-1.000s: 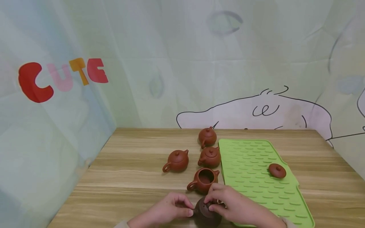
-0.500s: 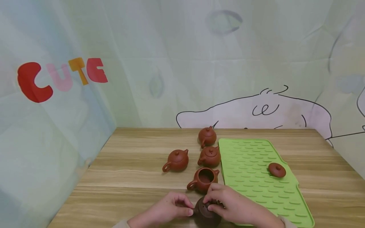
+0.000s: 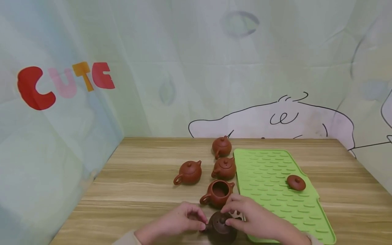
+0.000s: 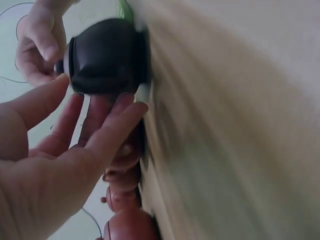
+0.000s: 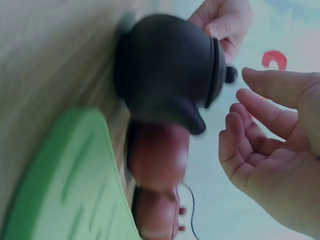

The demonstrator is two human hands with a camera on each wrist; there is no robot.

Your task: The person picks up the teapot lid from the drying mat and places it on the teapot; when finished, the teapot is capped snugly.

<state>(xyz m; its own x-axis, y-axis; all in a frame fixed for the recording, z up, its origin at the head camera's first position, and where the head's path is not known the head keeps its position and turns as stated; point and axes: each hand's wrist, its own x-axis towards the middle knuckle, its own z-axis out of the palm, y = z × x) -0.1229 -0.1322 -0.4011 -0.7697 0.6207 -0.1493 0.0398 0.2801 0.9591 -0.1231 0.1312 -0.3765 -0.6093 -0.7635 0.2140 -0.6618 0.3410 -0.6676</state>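
A dark brown teapot (image 3: 222, 233) with its lid on sits at the table's near edge, its knob (image 5: 231, 74) uncovered. My right hand (image 3: 249, 217) is just right of the lid, thumb and fingers parted, with a gap between them and the knob in the right wrist view. At the handle side is my left hand (image 3: 185, 219), fingers loosely bent and spread around the handle (image 4: 102, 82) without gripping it. Right behind the dark pot stands a lidless red-brown teapot (image 3: 216, 197). A red-brown lid (image 3: 296, 183) lies on the green mat (image 3: 269, 166).
Two lidded red-brown teapots, one in the middle (image 3: 225, 169) and one at the back (image 3: 222, 147), line up along the mat's left edge. Another lidded teapot (image 3: 189, 172) stands to their left. A printed curtain (image 3: 171, 68) hangs behind the wooden table (image 3: 137, 177).
My right fingers and thumb have come off the dark teapot's lid knob. My left fingers have let go of its handle and drawn slightly left. The other teapots stay put.
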